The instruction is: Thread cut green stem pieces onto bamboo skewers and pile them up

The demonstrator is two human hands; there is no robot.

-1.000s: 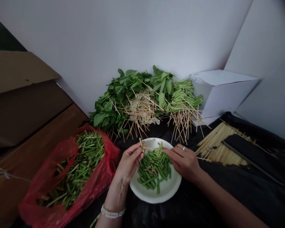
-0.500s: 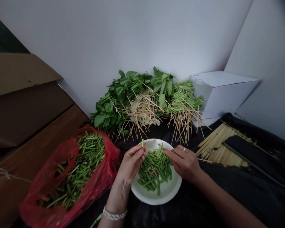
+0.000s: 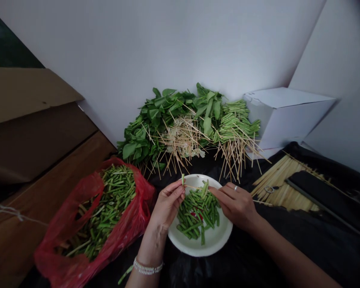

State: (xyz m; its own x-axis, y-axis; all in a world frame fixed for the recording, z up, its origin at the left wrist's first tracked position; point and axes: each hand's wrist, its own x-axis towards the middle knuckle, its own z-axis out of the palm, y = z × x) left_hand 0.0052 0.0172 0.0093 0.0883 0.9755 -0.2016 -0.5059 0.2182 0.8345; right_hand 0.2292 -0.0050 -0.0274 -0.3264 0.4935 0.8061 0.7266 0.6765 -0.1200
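Between thumb and fingers, my left hand (image 3: 169, 203) pinches a short piece of green vegetable stem (image 3: 183, 179), held upright. A thin wooden skewer (image 3: 193, 187) stretches from that piece toward my right hand (image 3: 237, 205), whose closed fingers grip its other end. Green stem pieces sit on the skewer near the right fingertips. Both hands are over a white bowl (image 3: 199, 250) of cut green stems (image 3: 195, 230). Whether the skewer's tip has pierced the left piece is too small to tell.
A red plastic bag (image 3: 144, 200) of cut stems stands left. Behind lie leafy greens (image 3: 135, 148) and skewered stem bundles (image 3: 237, 120). Loose skewers (image 3: 276, 188), a ring-handled object (image 3: 269, 189) and a dark phone-like slab (image 3: 315, 192) are right, near a white box (image 3: 294, 120).
The whole view has shifted slightly, so things appear a little further right. Both hands keep nearly the same pose, with the stem piece and skewer still held.
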